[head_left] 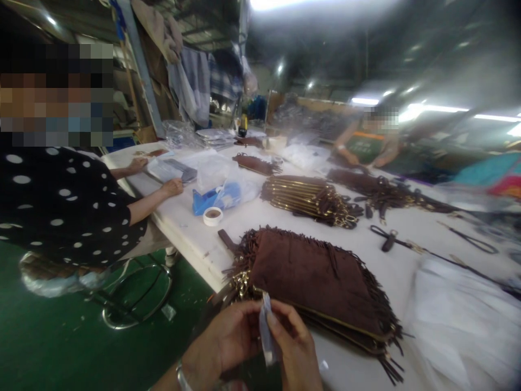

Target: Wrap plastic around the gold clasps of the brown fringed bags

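My left hand [226, 334] and my right hand [296, 339] meet at the near edge of the table. Between their fingertips they pinch a narrow grey-white strip [266, 331], thin like film or tissue; its exact kind is unclear. The strip's top end is at the gold zipper end of a dark brown fringed suede pouch [305, 266], and whether it is fastened there cannot be made out. That pouch lies on top of a stack of similar ones. Gold clasps [243, 282] and a dark strap hang at its left side.
More brown pouches with gold zippers [301, 193] lie farther back. A blue tape dispenser [203, 201] and a tape roll [213, 216] are left of centre, white plastic sheets [459, 320] at right. A person in polka dots [61, 201] sits left; another [366, 144] works across the table.
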The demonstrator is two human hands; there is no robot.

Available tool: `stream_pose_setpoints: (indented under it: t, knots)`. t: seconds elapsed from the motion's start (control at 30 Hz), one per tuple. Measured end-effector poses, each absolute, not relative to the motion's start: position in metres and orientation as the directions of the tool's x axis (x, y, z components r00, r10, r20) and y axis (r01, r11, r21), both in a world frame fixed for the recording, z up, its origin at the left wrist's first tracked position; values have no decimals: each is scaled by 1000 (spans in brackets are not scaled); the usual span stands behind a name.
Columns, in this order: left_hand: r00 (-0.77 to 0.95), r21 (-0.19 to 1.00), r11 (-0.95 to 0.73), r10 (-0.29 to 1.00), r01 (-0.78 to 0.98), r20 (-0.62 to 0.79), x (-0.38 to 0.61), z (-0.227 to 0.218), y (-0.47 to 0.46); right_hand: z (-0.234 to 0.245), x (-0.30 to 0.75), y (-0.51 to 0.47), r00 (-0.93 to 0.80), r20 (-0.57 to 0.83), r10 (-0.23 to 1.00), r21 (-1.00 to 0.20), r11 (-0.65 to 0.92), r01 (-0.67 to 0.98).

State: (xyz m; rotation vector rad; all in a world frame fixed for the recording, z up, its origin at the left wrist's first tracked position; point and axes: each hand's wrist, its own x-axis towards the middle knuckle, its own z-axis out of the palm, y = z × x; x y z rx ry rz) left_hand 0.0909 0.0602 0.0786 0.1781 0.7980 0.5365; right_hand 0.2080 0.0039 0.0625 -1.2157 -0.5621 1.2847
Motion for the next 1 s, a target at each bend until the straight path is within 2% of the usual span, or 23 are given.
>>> stream_pose_setpoints:
  t: [0.17, 0.4, 0.53, 0.7, 1.0]
  knots:
    - [636, 297, 877, 479, -377, -605, 87, 78, 64, 55, 202, 6, 262, -345, 901, -778, -118, -617]
    - [725, 202, 921, 388, -334, -569, 82, 67, 72, 52, 211, 4, -17, -359, 933, -593, -242, -768]
    - [778, 170, 935, 353, -311, -519, 83, 60, 77, 53, 217, 3, -83, -357, 930, -511, -269, -816]
    - [775, 208, 927, 375, -312, -508, 85, 58, 79, 51, 222, 2, -117, -395, 911, -497, -319, -807]
    - [732, 299, 879, 475, -371, -488, 89, 71, 76, 46, 222, 5, -145, -358, 922, -517, -326, -792]
